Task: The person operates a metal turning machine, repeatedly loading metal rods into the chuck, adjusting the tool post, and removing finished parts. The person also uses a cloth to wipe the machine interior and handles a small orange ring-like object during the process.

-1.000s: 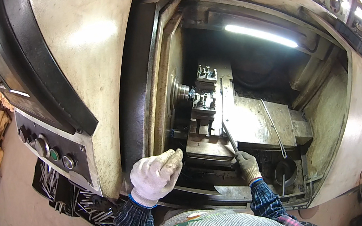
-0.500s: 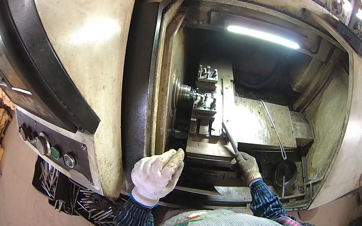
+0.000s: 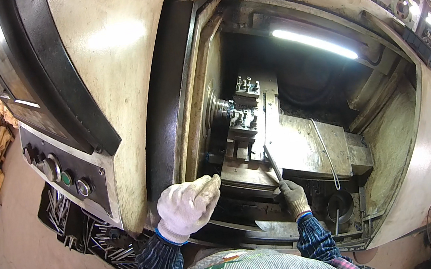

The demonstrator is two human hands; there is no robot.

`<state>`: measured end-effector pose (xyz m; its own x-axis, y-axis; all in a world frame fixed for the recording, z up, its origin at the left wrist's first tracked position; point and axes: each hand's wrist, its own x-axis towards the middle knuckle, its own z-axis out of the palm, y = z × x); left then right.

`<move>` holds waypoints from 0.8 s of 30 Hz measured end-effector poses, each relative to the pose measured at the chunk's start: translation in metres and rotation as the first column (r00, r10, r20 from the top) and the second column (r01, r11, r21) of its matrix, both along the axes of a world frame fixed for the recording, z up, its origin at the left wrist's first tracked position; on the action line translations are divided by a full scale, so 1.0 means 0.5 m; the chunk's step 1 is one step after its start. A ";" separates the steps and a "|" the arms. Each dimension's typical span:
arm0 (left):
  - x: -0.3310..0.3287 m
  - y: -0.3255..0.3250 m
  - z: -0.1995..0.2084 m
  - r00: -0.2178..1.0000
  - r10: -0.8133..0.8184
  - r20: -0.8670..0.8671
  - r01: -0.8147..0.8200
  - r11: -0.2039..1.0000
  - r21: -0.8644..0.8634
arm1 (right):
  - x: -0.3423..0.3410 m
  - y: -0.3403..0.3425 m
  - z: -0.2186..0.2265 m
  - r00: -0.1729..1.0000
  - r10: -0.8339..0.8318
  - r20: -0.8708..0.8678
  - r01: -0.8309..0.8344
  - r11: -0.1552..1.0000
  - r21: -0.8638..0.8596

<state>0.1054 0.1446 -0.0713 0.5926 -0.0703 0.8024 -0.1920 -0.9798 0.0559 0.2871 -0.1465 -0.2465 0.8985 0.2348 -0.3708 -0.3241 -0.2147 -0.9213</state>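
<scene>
My right hand (image 3: 294, 196), in a dirty work glove, grips the near end of a grey metal rod (image 3: 273, 163). The rod points up and slightly left, its far end over the flat slide of a lathe (image 3: 245, 173). White-gloved, my left hand (image 3: 189, 208) is raised at the front left of the machine opening. Its fingers are pressed together, and anything inside them is hidden. Beyond the hands stands a tool holder (image 3: 244, 129) with several bolts, beside the round chuck (image 3: 218, 108).
A control panel (image 3: 94, 182) with knobs and a green button is at the left. Below it, dark bins (image 3: 95, 239) hold many metal rods. A bent wire hook (image 3: 325, 152) lies on the metal cover, near a round cup (image 3: 340, 204). A lamp (image 3: 315, 44) lights the enclosure.
Almost nothing differs. Both hands keep their places and the rod stays in my right hand; the view has shifted very slightly.
</scene>
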 end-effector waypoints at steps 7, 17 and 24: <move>0.004 -0.004 0.000 1.000 0.020 -0.016 -0.020 1.000 0.019 | -0.009 0.007 0.022 0.999 -0.017 -0.029 0.015 0.998 -0.055; 0.061 -0.100 0.052 0.985 -0.170 0.038 0.173 0.927 -0.332 | 0.021 -0.017 -0.040 0.999 0.043 0.011 -0.043 0.999 0.002; 0.190 -0.200 0.006 0.965 -0.245 -0.095 0.202 0.923 -0.329 | 0.019 -0.014 -0.009 0.994 0.091 0.066 -0.090 0.996 -0.012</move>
<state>0.2003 0.0445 -0.0684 0.6928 0.0294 0.7205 -0.3734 -0.8402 0.3932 0.2966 -0.1534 -0.2509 0.8966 0.3130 -0.3133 -0.2409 -0.2488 -0.9381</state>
